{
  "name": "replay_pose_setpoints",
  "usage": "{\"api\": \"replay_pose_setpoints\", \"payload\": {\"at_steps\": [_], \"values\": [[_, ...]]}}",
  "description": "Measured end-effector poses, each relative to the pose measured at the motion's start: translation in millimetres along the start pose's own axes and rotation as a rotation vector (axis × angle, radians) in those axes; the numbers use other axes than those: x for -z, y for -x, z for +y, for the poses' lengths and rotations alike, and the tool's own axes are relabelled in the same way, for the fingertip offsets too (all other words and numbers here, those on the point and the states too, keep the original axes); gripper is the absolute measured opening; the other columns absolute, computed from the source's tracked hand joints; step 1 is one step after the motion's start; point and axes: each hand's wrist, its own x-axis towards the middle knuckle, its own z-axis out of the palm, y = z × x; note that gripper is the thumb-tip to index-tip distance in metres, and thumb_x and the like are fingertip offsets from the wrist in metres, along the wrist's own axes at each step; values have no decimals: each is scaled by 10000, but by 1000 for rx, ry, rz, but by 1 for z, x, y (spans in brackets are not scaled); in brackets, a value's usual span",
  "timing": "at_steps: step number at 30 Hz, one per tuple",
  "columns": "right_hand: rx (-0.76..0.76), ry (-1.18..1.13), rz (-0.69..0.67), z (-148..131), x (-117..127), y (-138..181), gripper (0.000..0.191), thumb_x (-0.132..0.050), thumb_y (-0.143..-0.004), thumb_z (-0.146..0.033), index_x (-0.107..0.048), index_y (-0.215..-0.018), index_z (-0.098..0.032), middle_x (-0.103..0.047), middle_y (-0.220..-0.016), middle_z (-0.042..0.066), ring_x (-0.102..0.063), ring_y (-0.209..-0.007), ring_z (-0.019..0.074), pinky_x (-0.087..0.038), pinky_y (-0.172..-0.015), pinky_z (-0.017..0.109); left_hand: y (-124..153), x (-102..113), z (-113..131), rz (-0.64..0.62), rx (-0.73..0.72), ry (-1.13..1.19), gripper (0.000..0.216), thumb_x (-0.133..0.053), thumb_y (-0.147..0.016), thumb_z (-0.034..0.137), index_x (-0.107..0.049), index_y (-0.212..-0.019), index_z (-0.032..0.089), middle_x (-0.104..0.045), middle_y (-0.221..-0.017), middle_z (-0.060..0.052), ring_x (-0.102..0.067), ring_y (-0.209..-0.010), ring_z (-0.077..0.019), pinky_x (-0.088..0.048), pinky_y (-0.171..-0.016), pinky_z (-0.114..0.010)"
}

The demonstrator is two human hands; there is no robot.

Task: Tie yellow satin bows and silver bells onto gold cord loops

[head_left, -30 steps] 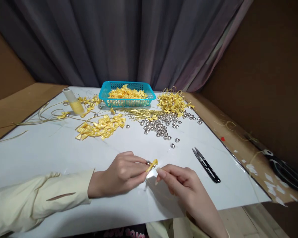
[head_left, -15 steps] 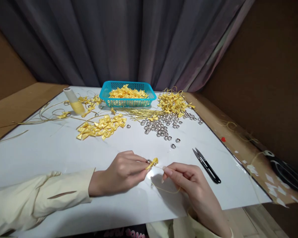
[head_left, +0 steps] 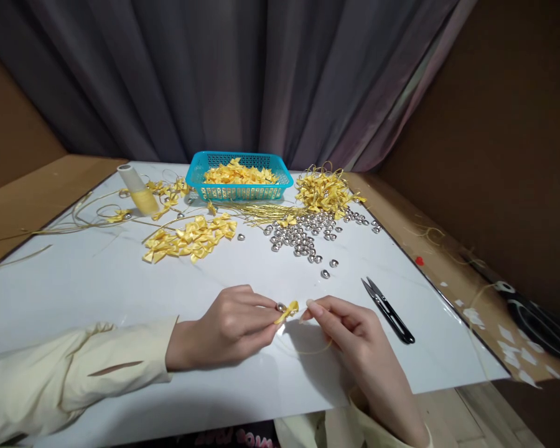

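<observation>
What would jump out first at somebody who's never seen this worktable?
Probably the turquoise basket of yellow bows, vivid against the dark curtain at the far side. Next, the shiny silver beads scattered nearer, slightly right of centre. Then, at the near side, the left hand holding a small bow with a silver bead beside it, and the right hand just to its right, pinching thin cord.
</observation>
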Motion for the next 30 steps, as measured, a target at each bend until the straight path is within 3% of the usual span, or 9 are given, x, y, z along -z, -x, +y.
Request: {"api": "replay_pose_setpoints", "payload": {"at_steps": [4, 11, 21, 26, 30], "values": [[36, -24, -18, -4, -3, 1, 342, -561, -848, -452, -623, -678, -162, -320, -512, -58, -239, -488, 84, -154, -437, 236, 1, 0, 0, -21, -22, -24, 193, -492, -877, 105, -670, -809, 138, -713, -694, -54, -676, -656, -148, -453, -559, -244], [51, -31, -40, -4, -5, 0, 353, -552, -852, -462, -620, -682, -160, -280, -491, -70, -216, -463, 77, -138, -421, 233, 2, 0, 0, -20, -66, -34, 139, -523, -858, 79, -642, -801, 121, -721, -719, -48, -683, -679, -158, -419, -529, -267], [63, -30, -50, -3, -2, 1, 340, -545, -861, -453, -644, -721, -160, -296, -497, -69, -222, -467, 81, -146, -426, 236, 1, 2, 1, -36, -115, -57, 141, -494, -877, 74, -627, -853, 114, -735, -735, -63, -700, -737, -167, -416, -521, -278], [84, 9, -64, -1, -2, 2, 346, -530, -868, -449, -653, -726, -158, -381, -526, -45, -266, -491, 89, -176, -448, 239, 2, 2, 0, -25, -147, -68, 123, -508, -870, 74, -623, -899, 106, -742, -768, -66, -704, -802, -173, -430, -541, -281], [85, 29, -65, -2, -1, 3, 350, -521, -870, -453, -645, -721, -162, -344, -513, -51, -251, -483, 93, -167, -447, 246, 2, 2, 0, -30, -156, -79, 133, -499, -875, 80, -619, -925, 107, -744, -779, -59, -702, -811, -167, -435, -544, -279]]}}
